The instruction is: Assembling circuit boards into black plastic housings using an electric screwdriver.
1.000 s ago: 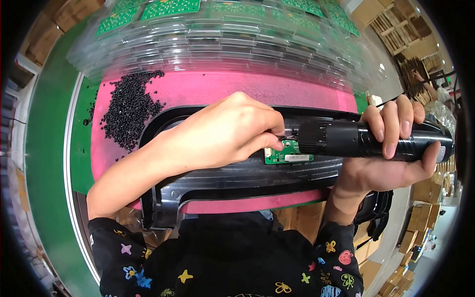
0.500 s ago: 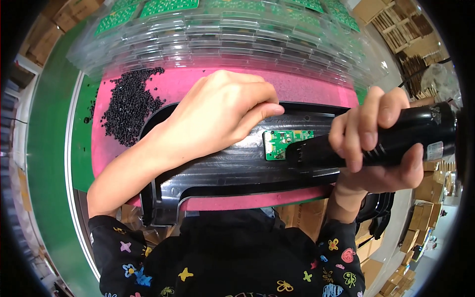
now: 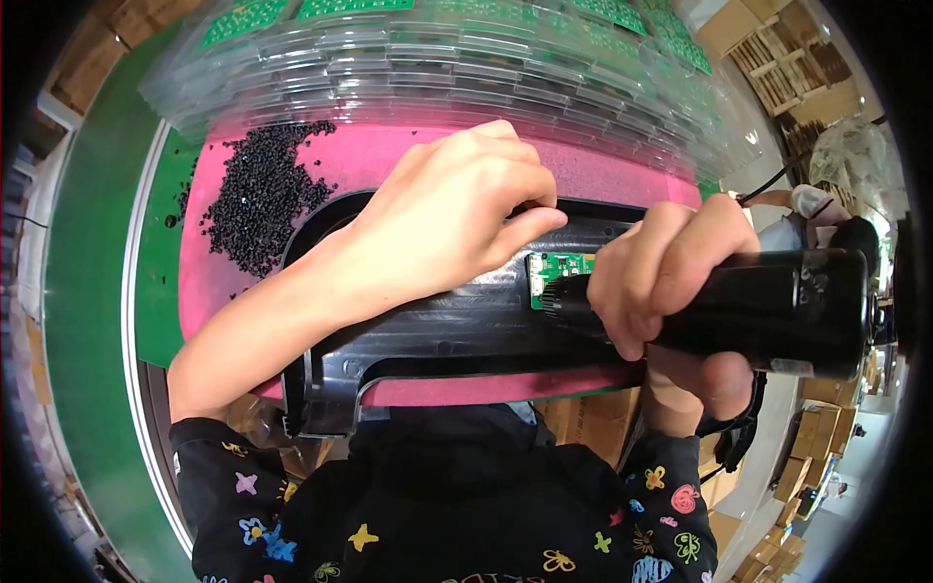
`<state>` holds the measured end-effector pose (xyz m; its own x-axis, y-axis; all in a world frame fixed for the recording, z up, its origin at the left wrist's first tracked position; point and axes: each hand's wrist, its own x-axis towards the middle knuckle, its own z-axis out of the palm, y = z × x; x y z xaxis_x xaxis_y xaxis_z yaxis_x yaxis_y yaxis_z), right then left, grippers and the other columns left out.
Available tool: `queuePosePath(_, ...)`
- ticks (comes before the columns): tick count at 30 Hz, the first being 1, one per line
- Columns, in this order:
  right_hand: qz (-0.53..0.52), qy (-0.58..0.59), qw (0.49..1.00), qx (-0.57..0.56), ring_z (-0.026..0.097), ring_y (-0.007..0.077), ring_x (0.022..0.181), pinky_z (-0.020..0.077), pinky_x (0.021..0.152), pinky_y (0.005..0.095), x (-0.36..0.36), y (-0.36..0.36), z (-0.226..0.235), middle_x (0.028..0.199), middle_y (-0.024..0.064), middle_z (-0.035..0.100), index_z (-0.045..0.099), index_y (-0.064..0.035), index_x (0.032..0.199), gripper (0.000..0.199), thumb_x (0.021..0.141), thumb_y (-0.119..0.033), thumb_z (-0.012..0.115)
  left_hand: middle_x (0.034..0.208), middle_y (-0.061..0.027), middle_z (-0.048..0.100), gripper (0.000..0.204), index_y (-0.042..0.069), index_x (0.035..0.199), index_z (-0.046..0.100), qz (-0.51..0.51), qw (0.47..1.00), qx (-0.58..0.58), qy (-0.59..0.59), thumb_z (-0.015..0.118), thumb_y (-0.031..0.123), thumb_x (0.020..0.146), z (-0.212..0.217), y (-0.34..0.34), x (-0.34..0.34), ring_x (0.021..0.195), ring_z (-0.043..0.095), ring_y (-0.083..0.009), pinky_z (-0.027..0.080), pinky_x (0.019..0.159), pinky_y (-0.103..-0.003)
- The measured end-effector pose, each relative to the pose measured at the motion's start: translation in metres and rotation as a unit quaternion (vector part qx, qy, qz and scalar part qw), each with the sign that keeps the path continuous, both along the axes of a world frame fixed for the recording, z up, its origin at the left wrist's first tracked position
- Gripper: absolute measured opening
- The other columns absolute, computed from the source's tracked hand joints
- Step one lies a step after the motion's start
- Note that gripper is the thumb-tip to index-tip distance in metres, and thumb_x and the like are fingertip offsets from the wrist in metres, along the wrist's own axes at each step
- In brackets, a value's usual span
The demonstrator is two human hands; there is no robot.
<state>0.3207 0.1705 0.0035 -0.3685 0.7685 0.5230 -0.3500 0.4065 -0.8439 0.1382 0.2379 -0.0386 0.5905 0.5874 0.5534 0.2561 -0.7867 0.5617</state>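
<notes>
My right hand (image 3: 666, 277) is wrapped round a black electric screwdriver (image 3: 812, 306), which lies nearly level and points left. Its tapered nose covers part of a small green circuit board (image 3: 556, 262); the tip's exact contact is hidden. That board sits inside a long black plastic housing (image 3: 437, 340) with raised sides. Over the housing's far left part, my left hand (image 3: 471, 194) is closed, thumb and fingers bent together. What its fingers hold, if anything, is hidden. The left forearm crosses the housing's left end.
A heap of small black screws (image 3: 258, 204) lies on the pink mat (image 3: 603, 175) at the left. Behind stand stacked clear plastic trays (image 3: 437, 83) with green circuit boards (image 3: 243, 21) on top. Cardboard boxes (image 3: 816, 437) and pallets are at the right, along with another person's arm.
The screwdriver and right hand have shifted left and slightly down, covering more of the circuit board. My left hand stays closed and has moved slightly right.
</notes>
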Motion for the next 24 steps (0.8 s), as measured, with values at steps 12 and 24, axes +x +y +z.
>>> queuePosePath(12, -0.061, 0.007, 0.994, -0.089, 0.045, 0.0109, 0.047, 0.0374, 0.045, 0.0250, -0.008, -0.008, 0.004, 0.070, 0.0026, 0.050, 0.048, -0.0060, 0.092, 0.048, 0.076, -0.042, 0.075, 0.078, -0.0097, 0.064, 0.015, 0.000, 0.080, 0.066, -0.055, 0.998, -0.010, 0.043, 0.075, 0.008, 0.072, -0.005, -0.002, -0.003, 0.085, 0.060, -0.0300, 0.048, 0.075, -0.040)
queuePosePath(24, -0.075, 0.215, 0.971, 0.077, 0.046, 0.0067, 0.045, 0.0388, 0.054, 0.0233, 0.021, -0.011, 0.013, 0.073, 0.0004, 0.050, 0.046, -0.0077, 0.094, 0.039, 0.079, -0.035, 0.070, 0.081, -0.0040, 0.065, 0.012, 0.004, 0.081, 0.067, -0.171, 0.979, 0.002, 0.114, 0.074, 0.014, 0.078, -0.003, -0.003, -0.002, 0.086, 0.061, -0.0220, 0.044, 0.079, -0.035)
